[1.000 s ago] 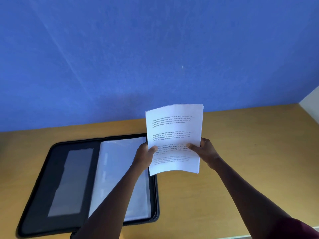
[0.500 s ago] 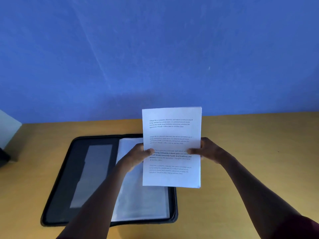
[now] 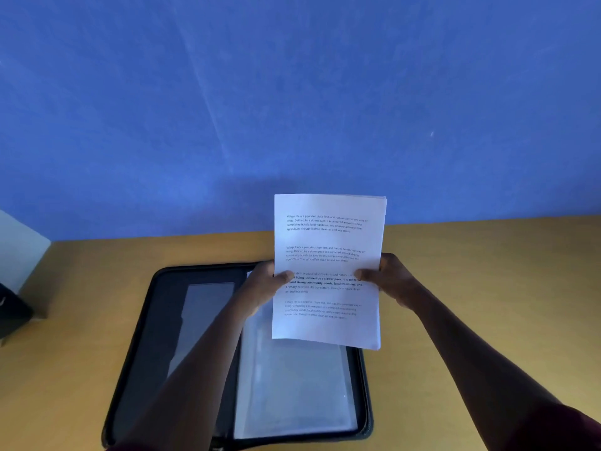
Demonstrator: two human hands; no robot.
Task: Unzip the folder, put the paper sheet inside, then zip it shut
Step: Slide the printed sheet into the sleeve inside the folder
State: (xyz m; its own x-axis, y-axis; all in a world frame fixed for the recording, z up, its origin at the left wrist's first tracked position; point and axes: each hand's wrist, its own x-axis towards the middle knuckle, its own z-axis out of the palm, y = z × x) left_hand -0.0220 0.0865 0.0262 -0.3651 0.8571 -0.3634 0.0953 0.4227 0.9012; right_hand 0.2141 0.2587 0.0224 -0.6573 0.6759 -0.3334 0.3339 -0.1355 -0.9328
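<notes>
A black zip folder [image 3: 169,307] lies wide open on the wooden table, with a grey pocket on its left half and clear plastic sleeves [image 3: 292,385] on its right half. I hold a white printed paper sheet [image 3: 328,236] upright in the air above the folder's right half. My left hand [image 3: 263,284] pinches the sheet's left edge, thumb on the front. My right hand [image 3: 390,281] pinches its right edge the same way. The sheet's lower edge hangs over the far part of the sleeves.
The yellow-brown table [image 3: 487,288] runs up to a blue wall [image 3: 292,92]. A dark object [image 3: 13,310] and a pale box or panel [image 3: 19,249] stand at the table's left edge.
The paper sheet has moved left, from beside the folder to over its right half, and now stands straighter. The view has swung left, bringing the table's left edge into sight.
</notes>
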